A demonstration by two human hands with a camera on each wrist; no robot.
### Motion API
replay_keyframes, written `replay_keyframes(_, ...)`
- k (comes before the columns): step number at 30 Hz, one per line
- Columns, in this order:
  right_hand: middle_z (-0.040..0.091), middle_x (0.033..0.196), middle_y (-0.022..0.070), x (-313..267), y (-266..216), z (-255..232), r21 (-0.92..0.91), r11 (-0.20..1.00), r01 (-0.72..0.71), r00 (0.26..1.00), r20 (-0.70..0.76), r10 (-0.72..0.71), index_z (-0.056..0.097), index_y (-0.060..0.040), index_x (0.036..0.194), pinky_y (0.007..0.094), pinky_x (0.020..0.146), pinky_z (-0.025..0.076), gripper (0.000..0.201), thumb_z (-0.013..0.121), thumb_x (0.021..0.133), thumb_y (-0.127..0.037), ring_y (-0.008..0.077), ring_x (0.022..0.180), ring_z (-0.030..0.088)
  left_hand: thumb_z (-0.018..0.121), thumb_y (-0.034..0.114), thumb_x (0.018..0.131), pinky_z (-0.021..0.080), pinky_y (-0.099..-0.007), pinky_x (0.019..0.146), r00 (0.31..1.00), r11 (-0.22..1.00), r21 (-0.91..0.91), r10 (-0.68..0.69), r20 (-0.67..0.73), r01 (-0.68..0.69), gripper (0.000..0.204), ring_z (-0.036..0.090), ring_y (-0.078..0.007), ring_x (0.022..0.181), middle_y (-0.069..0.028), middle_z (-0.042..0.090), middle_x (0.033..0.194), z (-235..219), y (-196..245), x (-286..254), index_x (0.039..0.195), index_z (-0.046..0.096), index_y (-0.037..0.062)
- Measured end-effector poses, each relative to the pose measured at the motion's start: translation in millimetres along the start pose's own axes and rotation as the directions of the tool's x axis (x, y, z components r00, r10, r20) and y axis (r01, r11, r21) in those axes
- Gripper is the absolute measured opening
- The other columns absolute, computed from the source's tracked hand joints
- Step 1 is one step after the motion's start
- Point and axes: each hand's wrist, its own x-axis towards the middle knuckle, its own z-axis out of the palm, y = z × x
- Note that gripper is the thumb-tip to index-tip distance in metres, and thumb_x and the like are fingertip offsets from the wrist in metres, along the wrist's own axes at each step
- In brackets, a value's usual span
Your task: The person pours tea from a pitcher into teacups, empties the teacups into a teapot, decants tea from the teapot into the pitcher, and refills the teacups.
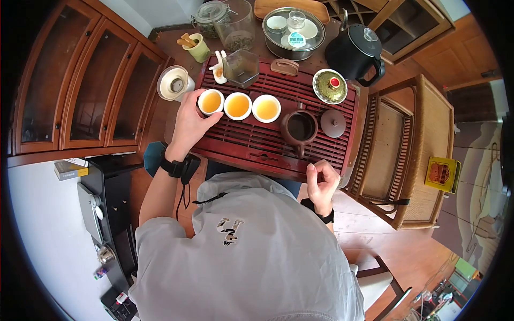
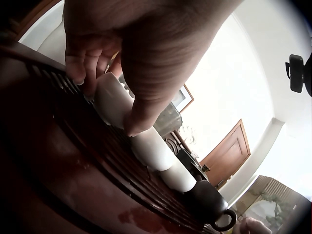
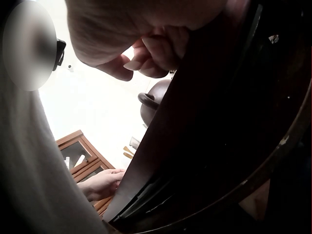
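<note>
My left hand (image 1: pixel 190 125) pinches the leftmost white teacup (image 1: pixel 210 101), full of amber tea, thumb on its near side and fingers on the far side. The left wrist view shows that cup (image 2: pixel 112 100) low over the slats of the red-brown tea tray (image 1: pixel 230 155). A middle teacup (image 1: pixel 237 106) and a right teacup (image 1: pixel 266 108), also with tea, stand beside it in a row. To their right sits a dark clay teapot (image 1: pixel 286 132) without its lid (image 1: pixel 333 123), which lies on the tray. My right hand (image 1: pixel 323 184), loosely curled and holding nothing, rests by the tray's front edge.
Along the tray's back stand a hexagonal glass pitcher (image 1: pixel 241 69) and a green lidded bowl (image 1: pixel 330 86). Behind are a black kettle (image 1: pixel 353 51), a round steel pan (image 1: pixel 293 53) of cups and glass jars (image 1: pixel 235 27). A strainer cup (image 1: pixel 175 83) stands left of the tray.
</note>
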Motion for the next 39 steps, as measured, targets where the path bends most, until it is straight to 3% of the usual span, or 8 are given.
replay_keyframes(7,0.053,0.062,0.0061,0,-1,1,-0.004,1.000,-0.008,1.000,-0.011,0.008,0.051,-0.0018,0.070,0.0285,0.050,0.035,0.025,0.070,0.086,-0.001,0.0146,0.052,0.046,0.087,0.013,0.074,0.053,-0.0347,0.085,0.997,0.998,-0.013,-0.062,0.034,0.062,0.058,0.064,-0.0253,0.096,-0.0115,0.059,0.111,-7,8,3,0.123,0.058,0.0028)
replay_keyframes(12,0.053,0.062,0.0059,0,-2,1,-0.006,1.000,-0.016,1.000,-0.015,0.016,0.051,-0.0018,0.069,0.0284,0.049,0.035,0.026,0.070,0.086,-0.001,0.0145,0.052,0.046,0.087,0.012,0.074,0.054,-0.0335,0.083,0.995,0.993,-0.108,0.030,-0.091,-0.040,0.057,0.065,-0.0229,0.097,-0.0126,0.061,0.111,-17,19,4,0.122,0.057,0.0015)
replay_keyframes(17,0.052,0.061,0.0065,1,-1,1,-0.020,1.000,-0.012,1.000,-0.017,0.012,0.051,-0.0018,0.069,0.0289,0.049,0.036,0.025,0.070,0.086,-0.001,0.0151,0.052,0.046,0.083,0.006,0.079,0.053,-0.0299,0.087,0.999,0.995,-0.089,0.045,-0.030,-0.047,0.057,0.065,-0.0153,0.100,-0.0091,0.064,0.113,-27,63,3,0.126,0.051,0.0017)
replay_keyframes(19,0.052,0.061,0.0072,0,-1,1,-0.026,1.000,-0.009,1.000,-0.019,0.008,0.051,-0.0018,0.069,0.0292,0.049,0.036,0.025,0.070,0.085,-0.001,0.0157,0.051,0.046,0.082,0.003,0.079,0.053,-0.0304,0.090,0.997,0.940,-0.340,0.052,0.053,-0.031,0.059,0.065,-0.0158,0.104,-0.0086,0.064,0.114,-20,71,4,0.128,0.049,0.0026)
replay_keyframes(21,0.052,0.061,0.0074,0,0,2,-0.028,1.000,-0.004,1.000,-0.026,0.003,0.051,-0.0018,0.070,0.0292,0.049,0.037,0.025,0.070,0.085,-0.001,0.0160,0.051,0.046,0.082,0.002,0.079,0.052,-0.0308,0.092,0.991,0.946,-0.316,0.099,0.089,-0.066,0.060,0.065,-0.0160,0.106,-0.0086,0.064,0.115,-14,81,7,0.128,0.048,0.0027)
replay_keyframes(28,0.050,0.061,0.0072,1,-4,2,-0.041,0.999,-0.022,0.999,-0.033,0.021,0.051,-0.0020,0.069,0.0293,0.048,0.035,0.025,0.071,0.085,-0.002,0.0166,0.050,0.044,0.085,0.006,0.076,0.051,-0.0347,0.097,0.921,0.899,-0.393,0.304,0.244,-0.193,0.067,0.063,-0.0208,0.113,-0.0113,0.061,0.121,23,112,19,0.132,0.049,0.0032)
replay_keyframes(35,0.049,0.060,0.0070,1,-4,3,-0.049,0.999,-0.023,0.999,-0.043,0.021,0.051,-0.0021,0.068,0.0295,0.048,0.035,0.026,0.071,0.086,-0.003,0.0166,0.050,0.044,0.077,-0.004,0.075,0.052,-0.0392,0.092,0.806,0.839,-0.288,0.532,0.260,-0.461,0.066,0.060,-0.0355,0.111,-0.0155,0.056,0.120,55,132,23,0.134,0.051,0.0054)
replay_keyframes(39,0.050,0.060,0.0075,0,-4,4,-0.043,0.999,-0.020,0.999,-0.045,0.018,0.051,-0.0023,0.068,0.0299,0.048,0.036,0.027,0.071,0.086,-0.004,0.0170,0.050,0.046,0.071,-0.005,0.076,0.050,-0.0425,0.092,0.726,0.781,-0.181,0.623,0.293,-0.597,0.062,0.059,-0.0346,0.106,-0.0148,0.054,0.119,61,142,23,0.134,0.053,0.0060)
